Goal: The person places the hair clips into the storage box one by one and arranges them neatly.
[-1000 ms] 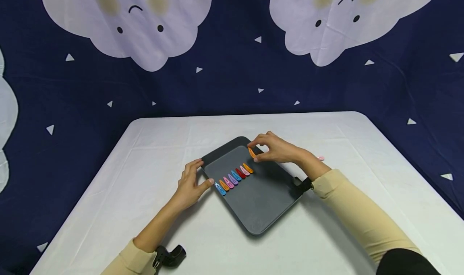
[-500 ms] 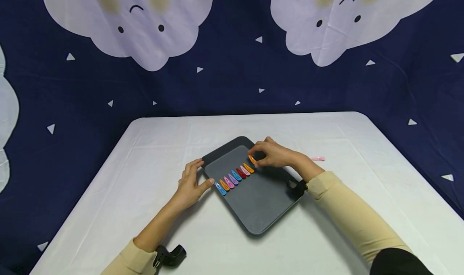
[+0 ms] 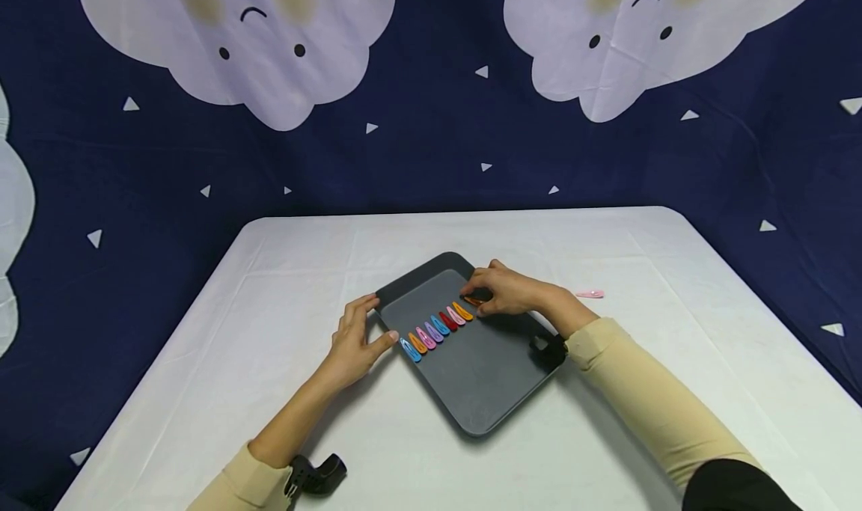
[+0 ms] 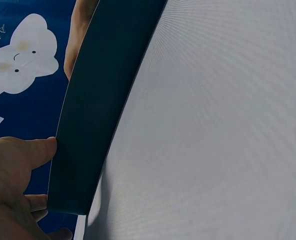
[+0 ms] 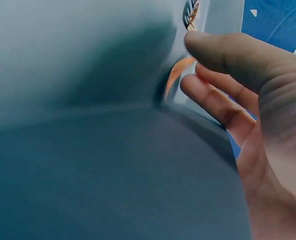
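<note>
Inside the dark grey tray (image 3: 485, 376), a slanting row of several coloured snap hair clips (image 3: 433, 332) lies side by side. At the row's far end, my right hand (image 3: 508, 290) pinches an orange hair clip (image 3: 474, 300) low against the tray floor. The thumb and fingers partly cover it; in the right wrist view the orange clip (image 5: 177, 72) shows near the fingertips. My left hand (image 3: 353, 343) rests at the tray's left side, thumb and fingertips touching the rim. In the left wrist view, that hand (image 4: 18, 170) touches the tray wall (image 4: 95, 100) near a corner.
A pink hair clip (image 3: 590, 294) lies on the white-covered table (image 3: 303, 271), right of the tray and behind my right forearm. A dark blue cloth (image 3: 431, 174) with clouds hangs beyond the table's far edge.
My right hand has lowered the orange hair clip from above the tray to the row's far end. The pink clip on the table shows more fully. My left hand stays put.
</note>
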`<state>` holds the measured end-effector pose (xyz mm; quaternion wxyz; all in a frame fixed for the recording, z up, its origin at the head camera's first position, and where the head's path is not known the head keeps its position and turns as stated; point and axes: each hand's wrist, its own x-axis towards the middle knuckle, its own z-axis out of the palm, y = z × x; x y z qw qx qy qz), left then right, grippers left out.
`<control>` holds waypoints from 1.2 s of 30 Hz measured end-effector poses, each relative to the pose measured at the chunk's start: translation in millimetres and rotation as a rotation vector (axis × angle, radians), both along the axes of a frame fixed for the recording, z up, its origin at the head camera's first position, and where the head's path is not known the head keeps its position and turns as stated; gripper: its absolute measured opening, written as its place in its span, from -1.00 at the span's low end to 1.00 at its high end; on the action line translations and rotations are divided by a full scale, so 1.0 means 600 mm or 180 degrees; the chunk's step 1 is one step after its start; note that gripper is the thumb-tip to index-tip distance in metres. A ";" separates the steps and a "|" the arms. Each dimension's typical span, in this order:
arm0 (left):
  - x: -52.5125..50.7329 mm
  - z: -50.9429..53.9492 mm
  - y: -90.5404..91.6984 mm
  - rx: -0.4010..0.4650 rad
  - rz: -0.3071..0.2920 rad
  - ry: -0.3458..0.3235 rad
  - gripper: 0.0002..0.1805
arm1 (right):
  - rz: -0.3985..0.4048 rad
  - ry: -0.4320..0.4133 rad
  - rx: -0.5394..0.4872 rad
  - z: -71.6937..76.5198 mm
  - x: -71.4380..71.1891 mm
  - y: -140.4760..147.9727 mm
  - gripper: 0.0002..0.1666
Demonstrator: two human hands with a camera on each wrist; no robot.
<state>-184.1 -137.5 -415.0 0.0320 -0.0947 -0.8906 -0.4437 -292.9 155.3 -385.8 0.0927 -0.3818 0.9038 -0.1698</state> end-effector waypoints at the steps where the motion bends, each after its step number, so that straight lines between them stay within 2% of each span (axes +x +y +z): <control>1: 0.000 0.000 0.000 0.0000 0.0002 -0.0003 -0.23 | 0.0007 0.0017 0.0028 0.000 0.000 0.001 -0.50; 9: 0.002 0.001 0.001 -0.0002 0.0003 -0.0009 -0.23 | 0.0069 0.0163 0.0217 0.006 0.003 0.004 -0.43; 16: 0.001 0.002 0.000 0.0002 0.0006 0.0001 -0.23 | 0.0038 0.0388 0.0287 0.020 0.014 0.007 -0.46; 24: 0.001 -0.001 0.000 -0.0002 -0.0003 -0.0019 -0.24 | -0.0002 0.0315 0.0337 0.020 0.021 0.010 -0.44; 36: 0.002 0.003 0.001 0.0026 -0.0007 -0.0036 -0.24 | -0.0005 0.0057 0.0234 0.021 0.026 0.003 -0.46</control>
